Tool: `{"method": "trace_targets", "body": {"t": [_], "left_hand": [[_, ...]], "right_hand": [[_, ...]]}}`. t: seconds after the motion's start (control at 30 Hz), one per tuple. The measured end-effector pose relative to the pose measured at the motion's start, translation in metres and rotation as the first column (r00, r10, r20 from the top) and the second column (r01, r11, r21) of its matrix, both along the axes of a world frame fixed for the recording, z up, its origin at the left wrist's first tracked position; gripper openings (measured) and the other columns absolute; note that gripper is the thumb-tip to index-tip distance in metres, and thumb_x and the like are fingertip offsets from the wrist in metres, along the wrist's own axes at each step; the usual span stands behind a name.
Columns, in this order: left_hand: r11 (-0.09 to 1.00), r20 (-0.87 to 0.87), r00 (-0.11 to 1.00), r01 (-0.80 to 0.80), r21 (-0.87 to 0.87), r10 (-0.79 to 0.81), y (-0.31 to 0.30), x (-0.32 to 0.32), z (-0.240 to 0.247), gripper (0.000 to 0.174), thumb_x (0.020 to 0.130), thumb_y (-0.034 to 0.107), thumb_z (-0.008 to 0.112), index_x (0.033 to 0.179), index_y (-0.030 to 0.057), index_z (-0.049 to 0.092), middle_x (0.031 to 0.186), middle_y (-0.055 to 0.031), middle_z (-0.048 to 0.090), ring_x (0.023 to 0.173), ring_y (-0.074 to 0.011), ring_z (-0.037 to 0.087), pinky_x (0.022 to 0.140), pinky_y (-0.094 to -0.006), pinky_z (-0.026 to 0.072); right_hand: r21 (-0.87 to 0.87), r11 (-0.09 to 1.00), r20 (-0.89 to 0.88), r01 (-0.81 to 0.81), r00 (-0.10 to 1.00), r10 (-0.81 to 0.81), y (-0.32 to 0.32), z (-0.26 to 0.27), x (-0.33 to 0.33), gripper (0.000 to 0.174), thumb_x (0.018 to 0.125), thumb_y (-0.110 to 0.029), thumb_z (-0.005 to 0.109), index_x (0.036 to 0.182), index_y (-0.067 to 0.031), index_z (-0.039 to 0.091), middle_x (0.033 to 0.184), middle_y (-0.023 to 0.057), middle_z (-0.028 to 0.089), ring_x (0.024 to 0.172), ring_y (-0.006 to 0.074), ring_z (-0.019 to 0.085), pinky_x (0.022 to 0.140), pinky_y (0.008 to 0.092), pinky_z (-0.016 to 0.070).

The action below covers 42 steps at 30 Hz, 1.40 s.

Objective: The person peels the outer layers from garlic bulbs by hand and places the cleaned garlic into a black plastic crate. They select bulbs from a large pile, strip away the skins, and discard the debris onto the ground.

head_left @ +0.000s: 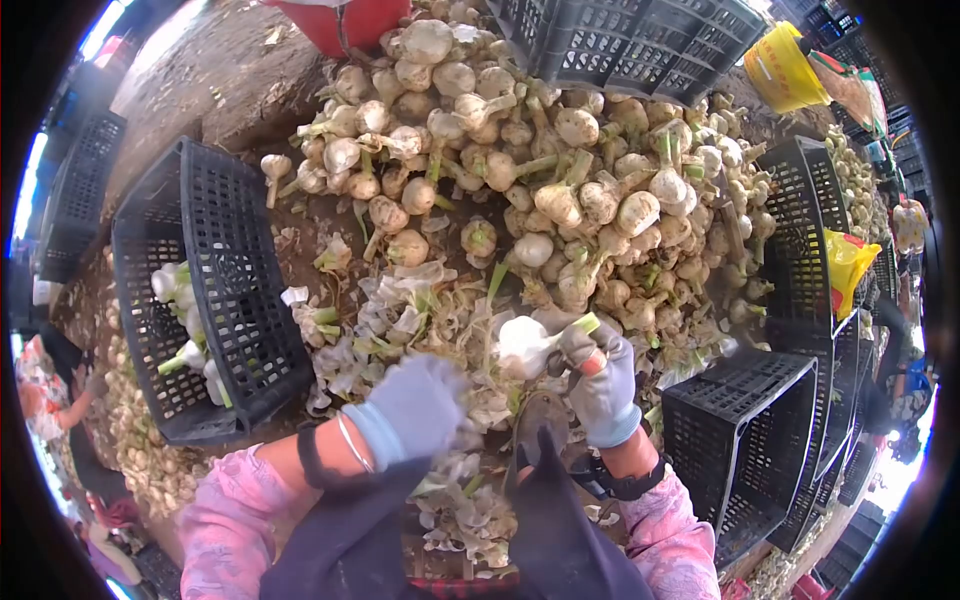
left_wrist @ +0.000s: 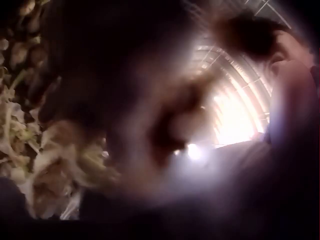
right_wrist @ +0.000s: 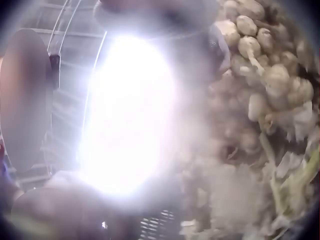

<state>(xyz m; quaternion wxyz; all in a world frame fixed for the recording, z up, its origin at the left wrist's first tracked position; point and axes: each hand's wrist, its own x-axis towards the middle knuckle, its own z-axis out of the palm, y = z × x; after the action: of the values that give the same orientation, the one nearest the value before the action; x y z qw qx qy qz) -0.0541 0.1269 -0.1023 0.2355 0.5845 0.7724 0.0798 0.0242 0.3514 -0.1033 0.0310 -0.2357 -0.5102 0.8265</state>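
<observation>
In the head view my gloved right hand [head_left: 603, 388] grips a garlic bulb [head_left: 524, 347] by its cut green stem. The bulb is smooth and white, pointing left out of the fingers. My gloved left hand [head_left: 412, 405] is to the left of it, apart from the bulb and blurred; its fingers are hidden, and I cannot tell whether it holds anything. Below both hands lies a litter of papery garlic skins [head_left: 400, 310]. Dirt-covered garlic bulbs with stems form a big heap [head_left: 600, 200] just ahead. Both wrist views are mostly blur and glare.
At the left a tipped black crate [head_left: 245, 270] holds several white garlic bulbs [head_left: 180, 300]. Another black crate [head_left: 740, 440] lies on its side at the right. More crates [head_left: 630, 45], a red bucket [head_left: 345, 22] and a yellow bucket [head_left: 785, 68] stand beyond the heap.
</observation>
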Motion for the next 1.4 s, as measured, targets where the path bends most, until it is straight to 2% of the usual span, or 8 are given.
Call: {"method": "trace_targets", "body": {"t": [0.13, 0.37, 0.67, 0.87, 0.97, 1.2, 1.33, 1.4], "left_hand": [[0.716, 0.342, 0.876, -0.478, 0.509, 0.341, 0.007, -0.017, 0.025, 0.038, 0.070, 0.020, 0.084, 0.100, 0.0084, 0.065, 0.102, -0.0123, 0.061, 0.088, -0.0341, 0.062, 0.073, -0.0410, 0.0498], [0.751, 0.202, 0.962, -0.269, 0.603, 0.182, 0.005, -0.013, 0.018, 0.038, 0.068, 0.014, 0.079, 0.102, 0.0111, 0.063, 0.097, -0.0096, 0.061, 0.087, -0.0316, 0.063, 0.072, -0.0398, 0.0503], [0.919, -0.001, 0.986, -0.154, 0.363, 0.166, -0.014, -0.015, -0.006, 0.028, 0.073, 0.017, 0.072, 0.097, 0.0088, 0.061, 0.097, -0.0080, 0.062, 0.087, -0.0290, 0.064, 0.075, -0.0385, 0.0514], [0.818, 0.024, 0.955, -0.241, -0.523, 0.297, -0.023, -0.036, -0.027, 0.024, 0.079, 0.018, 0.070, 0.098, 0.0066, 0.061, 0.099, -0.0111, 0.064, 0.088, -0.0319, 0.064, 0.072, -0.0384, 0.0526], [0.909, -0.151, 0.899, -0.394, 0.137, 0.412, -0.047, -0.034, -0.038, 0.031, 0.081, 0.028, 0.070, 0.100, 0.0043, 0.061, 0.101, -0.0139, 0.064, 0.088, -0.0337, 0.065, 0.072, -0.0403, 0.0536], [0.847, 0.112, 0.978, -0.208, 0.490, 0.175, 0.004, -0.015, -0.002, 0.023, 0.086, 0.023, 0.068, 0.098, 0.0036, 0.063, 0.095, -0.0138, 0.063, 0.081, -0.0306, 0.064, 0.069, -0.0389, 0.0531], [0.586, 0.273, 0.825, -0.549, 0.596, 0.495, -0.014, -0.026, -0.009, 0.009, 0.090, 0.007, 0.059, 0.085, 0.0063, 0.066, 0.083, -0.0099, 0.064, 0.071, -0.0224, 0.065, 0.066, -0.0316, 0.0528], [0.304, 0.827, 0.344, -0.926, 0.222, 0.445, -0.011, -0.026, -0.002, 0.019, 0.097, 0.020, 0.053, 0.099, 0.0051, 0.065, 0.092, -0.0077, 0.067, 0.081, -0.0175, 0.066, 0.071, -0.0311, 0.0546]], "right_hand": [[0.096, 0.990, 0.107, -0.106, 0.990, 0.096, -0.011, 0.001, 0.005, 0.036, 0.093, -0.032, 0.066, 0.104, 0.0017, 0.069, 0.085, 0.0029, 0.063, 0.072, 0.0097, 0.057, 0.066, 0.0243, 0.0465], [0.337, 0.924, 0.016, -0.182, 0.982, 0.187, -0.019, 0.032, 0.001, 0.028, 0.090, -0.026, 0.068, 0.098, 0.0005, 0.073, 0.086, 0.0066, 0.068, 0.086, 0.0167, 0.062, 0.079, 0.0309, 0.0479], [-0.293, 0.919, 0.349, 0.262, 0.925, -0.153, -0.029, 0.006, 0.010, 0.024, 0.094, -0.031, 0.064, 0.100, -0.0081, 0.067, 0.076, -0.0012, 0.062, 0.064, 0.0094, 0.055, 0.058, 0.0230, 0.0447], [-0.613, 0.568, 0.490, 0.549, 0.828, -0.272, -0.004, -0.019, 0.007, 0.028, 0.092, -0.032, 0.066, 0.104, -0.0066, 0.065, 0.083, 0.0005, 0.065, 0.065, 0.0092, 0.057, 0.058, 0.0232, 0.0479], [-0.601, 0.619, 0.449, 0.505, 0.855, -0.262, -0.010, -0.017, 0.010, 0.029, 0.093, -0.033, 0.064, 0.106, -0.0074, 0.064, 0.090, 0.0033, 0.067, 0.072, 0.0112, 0.060, 0.065, 0.0264, 0.0506], [-0.612, 0.702, 0.372, 0.364, 0.916, -0.151, -0.032, -0.015, 0.008, 0.027, 0.097, -0.031, 0.059, 0.113, -0.0090, 0.061, 0.102, 0.0087, 0.067, 0.085, 0.0197, 0.066, 0.077, 0.0311, 0.0518], [-0.588, 0.736, 0.280, 0.337, 0.938, -0.206, -0.030, -0.011, 0.009, 0.025, 0.098, -0.029, 0.058, 0.109, -0.0076, 0.062, 0.109, 0.0117, 0.068, 0.096, 0.0239, 0.067, 0.082, 0.0375, 0.0540], [-0.598, 0.747, 0.193, 0.291, 0.957, -0.219, -0.035, 0.001, 0.005, 0.029, 0.097, -0.031, 0.059, 0.109, -0.0043, 0.063, 0.111, 0.0121, 0.067, 0.098, 0.0239, 0.067, 0.089, 0.0404, 0.0542]]}}
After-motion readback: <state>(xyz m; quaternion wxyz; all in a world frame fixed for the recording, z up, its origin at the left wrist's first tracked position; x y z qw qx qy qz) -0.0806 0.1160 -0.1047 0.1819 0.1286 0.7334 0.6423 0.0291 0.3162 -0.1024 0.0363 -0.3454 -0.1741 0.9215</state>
